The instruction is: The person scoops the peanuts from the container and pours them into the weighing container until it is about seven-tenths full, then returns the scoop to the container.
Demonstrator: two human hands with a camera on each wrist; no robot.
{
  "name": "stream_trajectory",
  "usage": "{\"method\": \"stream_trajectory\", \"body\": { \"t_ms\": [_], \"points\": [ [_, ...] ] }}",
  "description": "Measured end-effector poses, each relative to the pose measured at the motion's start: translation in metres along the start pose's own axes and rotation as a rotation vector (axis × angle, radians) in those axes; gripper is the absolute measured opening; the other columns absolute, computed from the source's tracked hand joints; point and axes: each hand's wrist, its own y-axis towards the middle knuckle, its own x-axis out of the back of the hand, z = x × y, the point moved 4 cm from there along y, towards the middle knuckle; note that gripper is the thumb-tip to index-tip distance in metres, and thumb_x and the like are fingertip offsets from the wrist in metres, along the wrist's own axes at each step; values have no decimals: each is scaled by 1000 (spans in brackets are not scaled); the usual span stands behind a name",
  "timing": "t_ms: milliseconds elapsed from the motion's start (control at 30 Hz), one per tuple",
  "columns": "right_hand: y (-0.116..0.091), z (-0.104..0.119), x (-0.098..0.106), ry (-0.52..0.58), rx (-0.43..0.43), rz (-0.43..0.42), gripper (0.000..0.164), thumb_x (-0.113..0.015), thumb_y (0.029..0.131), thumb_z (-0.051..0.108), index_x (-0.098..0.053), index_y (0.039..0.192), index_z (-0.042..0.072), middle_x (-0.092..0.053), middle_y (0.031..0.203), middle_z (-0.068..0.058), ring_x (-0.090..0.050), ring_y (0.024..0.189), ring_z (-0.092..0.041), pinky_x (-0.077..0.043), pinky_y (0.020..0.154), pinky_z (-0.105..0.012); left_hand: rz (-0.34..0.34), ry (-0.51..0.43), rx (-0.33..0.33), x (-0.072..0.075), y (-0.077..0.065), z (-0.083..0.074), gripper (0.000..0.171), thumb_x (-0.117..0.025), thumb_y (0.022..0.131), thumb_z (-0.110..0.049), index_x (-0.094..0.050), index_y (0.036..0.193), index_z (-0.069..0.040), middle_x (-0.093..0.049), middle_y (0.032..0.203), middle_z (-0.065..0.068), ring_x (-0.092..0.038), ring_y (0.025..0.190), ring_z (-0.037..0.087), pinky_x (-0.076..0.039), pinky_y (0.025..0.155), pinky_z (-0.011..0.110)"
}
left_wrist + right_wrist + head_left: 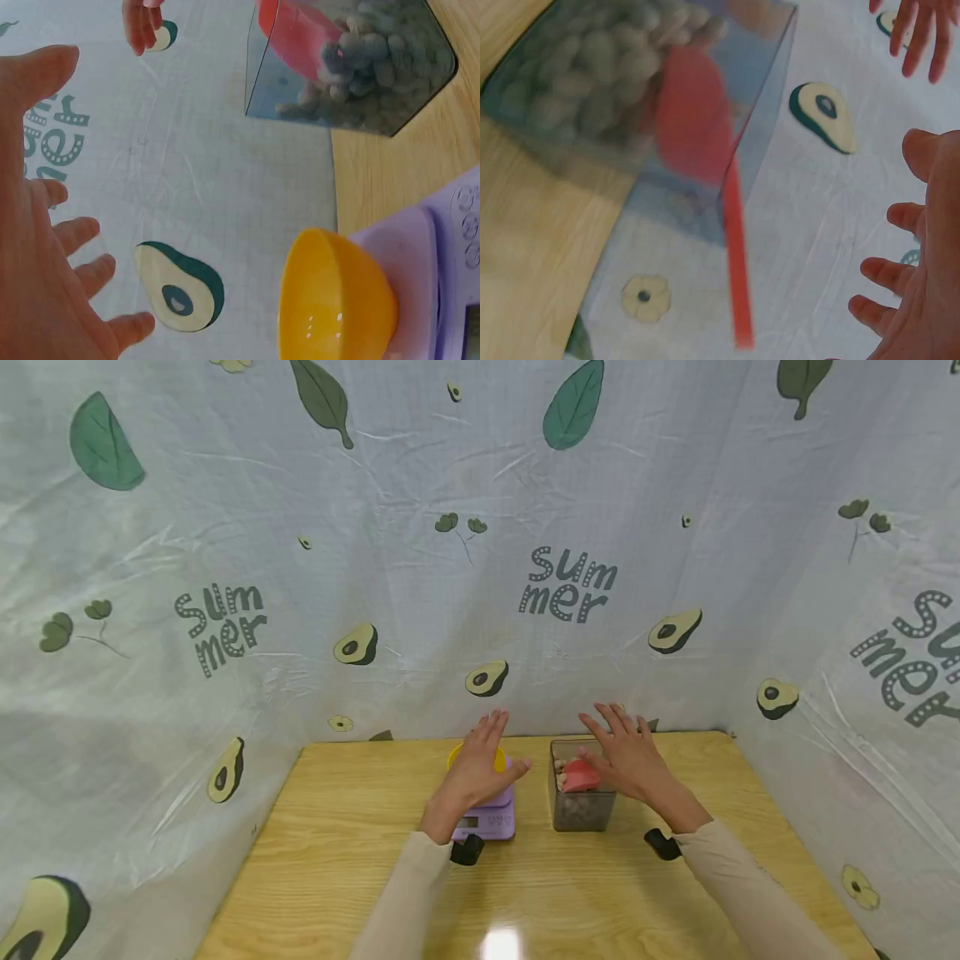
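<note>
My left hand [474, 774] hovers with spread fingers over a purple kitchen scale [497, 828]. On the scale's platform sits a yellow bowl [337, 300], partly hidden by that hand in the head view. To the right stands a clear, grey-tinted box [581, 817], holding many rounded, pebble-like pieces [592, 67]. A red scoop [694, 112] lies on the pieces, its handle [739, 285] sticking out over the box's rim. Above the box's right side is my right hand [633, 762], fingers apart and holding nothing. The left hand is likewise bare of any object.
Both objects stand toward the back of a wooden table [360, 860]. A white printed sheet [420, 610] hangs behind it and along both sides. Each wrist carries a small black camera, one on the left wrist [467, 850] and one on the right [663, 844].
</note>
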Motion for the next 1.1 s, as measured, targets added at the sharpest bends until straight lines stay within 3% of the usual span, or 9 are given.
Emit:
{"method": "stream_trajectory", "body": {
  "t_ms": [167, 367, 533, 733, 900, 1100],
  "points": [
    [-7, -17, 6, -63, 32, -8, 59, -57, 97, 43, -43, 148, 16, -39, 153, -17, -34, 142, -40, -29, 108, -69, 49, -155, 0, -16, 8, -5, 98, -62, 89, -56, -6, 160, -20, -9, 167, 1, -14, 154, 24, -23, 122, 49],
    [-14, -30, 12, -131, 82, 16, 57, -65, 94, 37, -50, 143, 14, -51, 141, -17, -46, 130, -38, -37, 102, -66, 120, -302, 43, -51, 19, -7, 106, -70, 84, -50, -1, 160, -23, -7, 167, 4, -20, 152, 30, -27, 120, 51],
    [-18, -32, 5, -189, 144, 91, 50, -67, 93, 33, -55, 138, 14, -57, 131, -14, -55, 119, -36, -46, 93, -61, 160, -381, 101, -82, 22, -3, 114, -76, 79, -51, 0, 159, -25, -12, 166, 9, -30, 147, 36, -33, 116, 54],
    [-19, -29, -8, -254, 239, 114, 44, -71, 90, 30, -60, 130, 12, -63, 113, -9, -63, 102, -30, -53, 82, -52, 223, -492, 140, -112, 27, 4, 120, -78, 76, -56, 4, 159, -29, -13, 166, 13, -28, 148, 39, -30, 117, 56],
    [-19, -29, -16, -248, 280, 112, 40, -73, 89, 26, -64, 124, 10, -62, 96, -6, -61, 84, -24, -51, 67, -41, 236, -555, 114, -126, 31, 6, 122, -79, 75, -54, 5, 159, -25, -11, 166, 13, -26, 149, 37, -27, 119, 54],
    [-17, -26, -16, -230, 321, 106, 23, -72, 90, 20, -66, 110, 9, -59, 85, -3, -57, 76, -20, -49, 64, -38, 219, -652, 136, -131, 33, 3, 120, -83, 75, -43, 1, 159, -29, -9, 167, 9, -18, 152, 33, -20, 121, 56]
  ]
}}
